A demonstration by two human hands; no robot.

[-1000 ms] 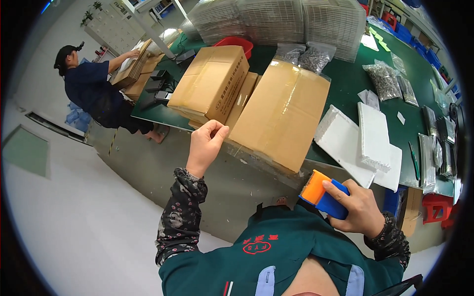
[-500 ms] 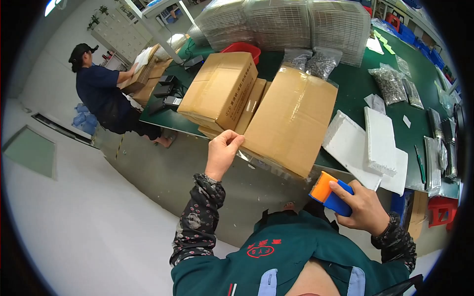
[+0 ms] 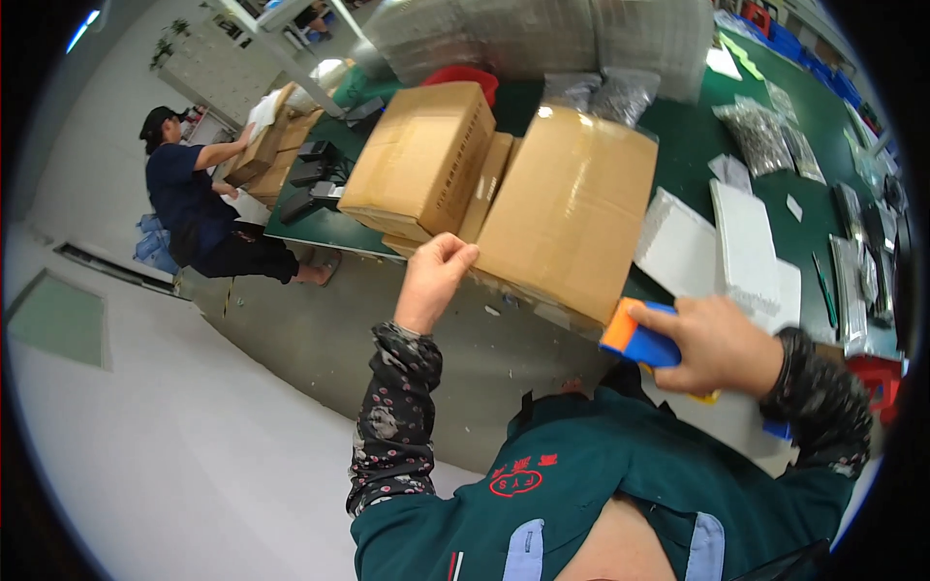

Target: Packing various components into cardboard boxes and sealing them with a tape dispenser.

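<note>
A large cardboard box [image 3: 572, 213] with shiny clear tape along its top seam sits at the table's near edge. At its near left corner is my left hand [image 3: 433, 281], thumb and fingertips pinched together; what they hold, if anything, is too small to make out. My right hand [image 3: 717, 339] grips a blue and orange tape dispenser [image 3: 641, 341], its orange end close to the box's near right corner. Left of the large box, a second taped carton [image 3: 417, 160] rests on flatter cardboard.
White foam slabs [image 3: 746, 242] lie right of the box on the green table [image 3: 678, 160]. Behind are bags of small parts [image 3: 625, 95], stacked clear trays [image 3: 649, 44] and a red basin [image 3: 465, 75]. At far left, a co-worker [image 3: 199, 194] handles cartons.
My right hand has moved up and toward the box with the tape dispenser, turning it. My left hand keeps its pinch at the corner. The view has shifted slightly.
</note>
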